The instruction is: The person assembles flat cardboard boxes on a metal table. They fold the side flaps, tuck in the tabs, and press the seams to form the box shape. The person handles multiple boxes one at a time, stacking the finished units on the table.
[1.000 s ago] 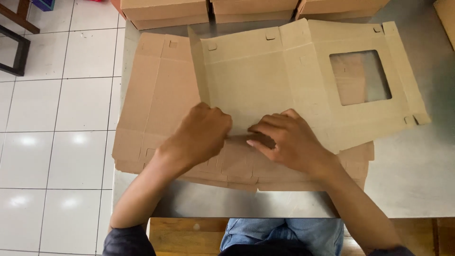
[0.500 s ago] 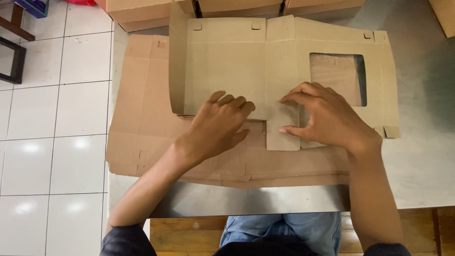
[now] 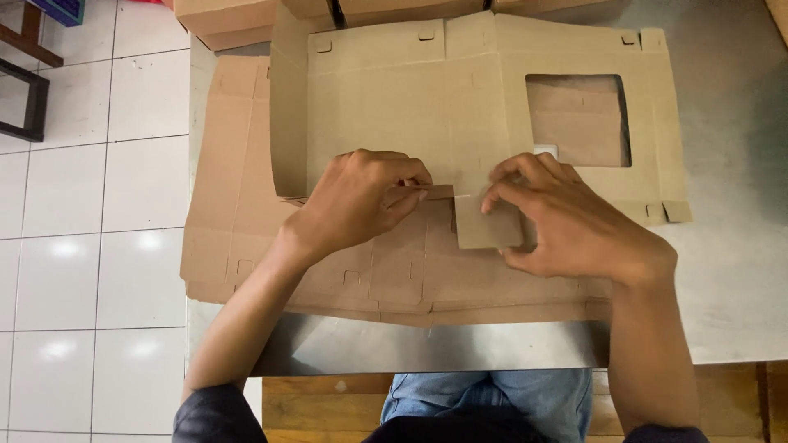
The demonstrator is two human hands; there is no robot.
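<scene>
A flat brown die-cut cardboard box blank (image 3: 394, 107) is being pinched by the left hand (image 3: 357, 201) at its near edge; its small flap (image 3: 484, 226), just rightward, is being gripped by the right hand (image 3: 574, 226).

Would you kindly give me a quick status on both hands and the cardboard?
Left hand pinching the cardboard blank's near edge. Right hand gripping its small tab. Blank lies on a stack of flat blanks. Nothing in the way.

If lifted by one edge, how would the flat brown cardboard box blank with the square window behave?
The flat brown cardboard box blank would probably sag and hinge along its visible creases, since one side panel already stands up. It looks thin, so likely light. The left hand and right hand bend its flaps easily.
</scene>
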